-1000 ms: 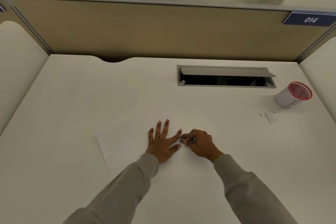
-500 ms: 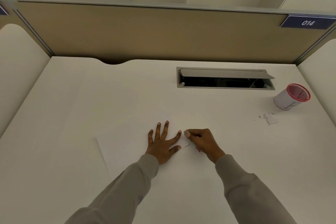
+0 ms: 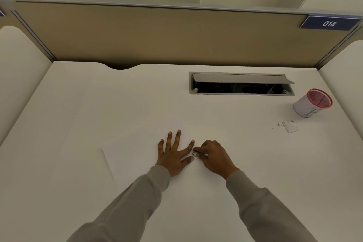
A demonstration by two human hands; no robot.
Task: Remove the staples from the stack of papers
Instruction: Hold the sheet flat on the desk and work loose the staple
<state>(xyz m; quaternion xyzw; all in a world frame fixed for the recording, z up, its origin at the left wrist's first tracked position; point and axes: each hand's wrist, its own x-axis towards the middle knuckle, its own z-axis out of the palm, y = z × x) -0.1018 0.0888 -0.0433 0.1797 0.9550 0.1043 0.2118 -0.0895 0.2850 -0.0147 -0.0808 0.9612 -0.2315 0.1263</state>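
Your left hand (image 3: 172, 155) lies flat with fingers spread on the stack of papers (image 3: 127, 155), pressing it onto the white desk (image 3: 78, 124) near the stack's right edge. Your right hand (image 3: 214, 157), fingers curled, pinches a small silver tool (image 3: 196, 153) at that same edge, just beside your left thumb and forefinger. Well to the right of the stack and farther away lie torn paper scraps (image 3: 288, 125), with a red-rimmed cup (image 3: 312, 104) just beyond them. Behind the stack, an open cable hatch (image 3: 241, 84) sits in the desk, and beyond it the tan partition (image 3: 157, 35) carries a "014" tag (image 3: 330, 23).
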